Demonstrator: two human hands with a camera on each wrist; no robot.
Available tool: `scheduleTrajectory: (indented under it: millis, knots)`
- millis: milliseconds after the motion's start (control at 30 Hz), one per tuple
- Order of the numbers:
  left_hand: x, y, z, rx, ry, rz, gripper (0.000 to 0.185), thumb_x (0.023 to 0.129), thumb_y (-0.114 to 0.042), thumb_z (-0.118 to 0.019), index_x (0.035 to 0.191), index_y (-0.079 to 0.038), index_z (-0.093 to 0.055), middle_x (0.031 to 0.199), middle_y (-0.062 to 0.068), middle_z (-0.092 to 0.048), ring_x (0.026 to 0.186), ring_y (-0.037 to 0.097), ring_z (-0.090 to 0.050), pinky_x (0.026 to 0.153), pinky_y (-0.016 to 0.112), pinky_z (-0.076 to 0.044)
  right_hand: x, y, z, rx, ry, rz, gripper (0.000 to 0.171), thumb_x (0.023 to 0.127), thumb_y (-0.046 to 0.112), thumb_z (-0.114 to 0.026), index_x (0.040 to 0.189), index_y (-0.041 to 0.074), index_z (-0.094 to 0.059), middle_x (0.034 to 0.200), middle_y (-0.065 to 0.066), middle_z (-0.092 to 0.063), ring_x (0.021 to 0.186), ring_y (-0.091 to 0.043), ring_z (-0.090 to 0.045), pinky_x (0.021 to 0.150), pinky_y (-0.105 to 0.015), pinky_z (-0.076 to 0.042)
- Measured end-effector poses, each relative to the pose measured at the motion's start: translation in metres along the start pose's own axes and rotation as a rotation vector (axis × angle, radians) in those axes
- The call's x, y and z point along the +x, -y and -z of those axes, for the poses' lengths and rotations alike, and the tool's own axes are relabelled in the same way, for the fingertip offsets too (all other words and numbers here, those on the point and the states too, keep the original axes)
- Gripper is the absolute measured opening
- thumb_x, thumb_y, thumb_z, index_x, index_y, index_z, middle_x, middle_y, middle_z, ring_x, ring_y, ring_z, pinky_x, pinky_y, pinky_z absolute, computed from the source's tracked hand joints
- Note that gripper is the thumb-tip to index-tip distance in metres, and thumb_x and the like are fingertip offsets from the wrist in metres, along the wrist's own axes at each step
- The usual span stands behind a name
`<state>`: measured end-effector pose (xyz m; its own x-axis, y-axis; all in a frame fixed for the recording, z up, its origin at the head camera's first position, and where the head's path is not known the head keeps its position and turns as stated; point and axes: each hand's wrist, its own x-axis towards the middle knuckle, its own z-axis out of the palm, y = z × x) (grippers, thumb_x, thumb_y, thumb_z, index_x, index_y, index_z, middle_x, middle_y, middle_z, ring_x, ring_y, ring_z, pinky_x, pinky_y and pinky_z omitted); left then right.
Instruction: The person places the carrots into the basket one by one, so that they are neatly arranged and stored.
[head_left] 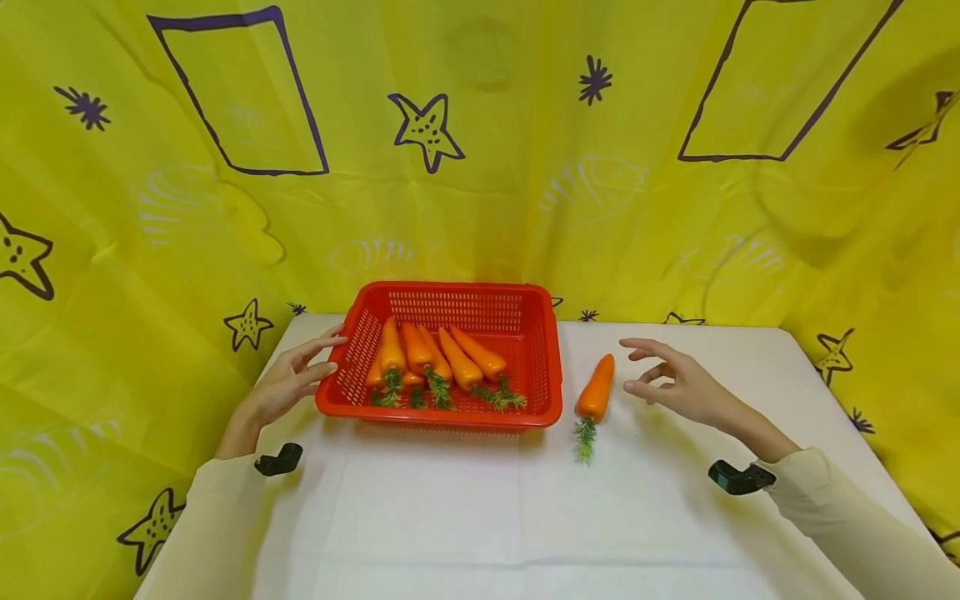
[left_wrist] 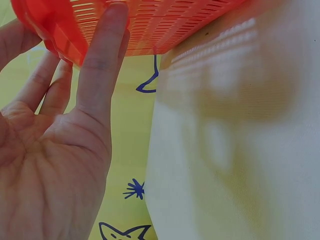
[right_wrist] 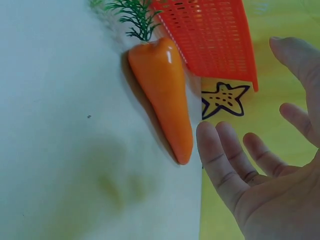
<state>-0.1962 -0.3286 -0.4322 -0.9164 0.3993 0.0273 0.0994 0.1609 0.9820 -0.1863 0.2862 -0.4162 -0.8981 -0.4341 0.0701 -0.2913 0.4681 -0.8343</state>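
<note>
One carrot [head_left: 596, 389] is left lying just right of the red basket [head_left: 546, 358], which is steadied by the open-fingered left hand [head_left: 288, 385], while the empty, spread right hand [head_left: 678, 383] is held beside the carrot.

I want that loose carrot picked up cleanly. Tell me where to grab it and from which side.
Best guess: grip the carrot across its thick orange middle, not the leafy green top. It lies flat on the white table, tip pointing away, close beside the red basket. Come from its open right side, where the right hand hovers with relaxed fingers, thumb and fingers straddling the body from above.
</note>
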Motion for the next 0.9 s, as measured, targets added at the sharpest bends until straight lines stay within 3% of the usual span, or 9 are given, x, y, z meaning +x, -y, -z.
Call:
scheduleTrajectory:
  millis: [300, 467, 600, 767, 900]
  knots:
    - [0.001, -0.001, 0.000, -0.031, 0.004, -0.007, 0.049, 0.107, -0.006, -0.052, 0.153, 0.005, -0.038, 0.173, 0.007, -0.008, 0.136, 0.008, -0.046, 0.094, 0.033, -0.055, 0.007, -0.009, -0.020, 0.029, 0.012, -0.123, 0.066, 0.097, 0.021, -0.074, 0.153, 0.007, -0.043, 0.143, -0.035, -0.043, 0.095, -0.033, -0.066, 0.070, -0.042, -0.061]
    - [0.001, -0.001, 0.000, -0.017, 0.004, 0.004, 0.049, 0.107, -0.007, -0.053, 0.153, 0.003, -0.039, 0.173, 0.007, -0.008, 0.136, 0.006, -0.045, 0.095, 0.032, -0.055, 0.013, -0.014, -0.033, 0.049, -0.012, -0.189, 0.064, 0.097, 0.021, -0.074, 0.151, 0.004, -0.044, 0.142, -0.037, -0.042, 0.088, -0.036, -0.068, 0.069, -0.040, -0.061]
    - [0.001, -0.001, 0.000, -0.003, 0.005, 0.008, 0.048, 0.107, -0.008, -0.052, 0.153, 0.001, -0.040, 0.173, 0.006, -0.008, 0.142, 0.013, -0.041, 0.096, 0.032, -0.054, 0.018, -0.017, -0.042, 0.045, -0.021, -0.247, 0.065, 0.096, 0.025, -0.075, 0.150, 0.004, -0.045, 0.138, -0.037, -0.044, 0.090, -0.033, -0.066, 0.067, -0.037, -0.060]
    - [0.001, -0.001, 0.001, 0.010, 0.002, 0.010, 0.048, 0.108, -0.008, -0.052, 0.153, 0.001, -0.041, 0.173, 0.005, -0.009, 0.149, 0.024, -0.032, 0.096, 0.031, -0.053, 0.025, -0.019, -0.050, 0.081, -0.026, -0.310, 0.063, 0.095, 0.023, -0.076, 0.147, 0.002, -0.046, 0.131, -0.036, -0.046, 0.066, -0.029, -0.063, 0.059, -0.036, -0.059]
    - [0.000, -0.001, 0.000, -0.010, 0.001, 0.010, 0.048, 0.107, -0.006, -0.051, 0.153, 0.001, -0.040, 0.173, 0.005, -0.008, 0.147, 0.021, -0.033, 0.096, 0.031, -0.053, 0.029, -0.017, -0.054, 0.053, -0.027, -0.331, 0.061, 0.094, 0.026, -0.077, 0.143, 0.004, -0.049, 0.126, -0.034, -0.048, 0.055, -0.025, -0.060, 0.057, -0.035, -0.058]
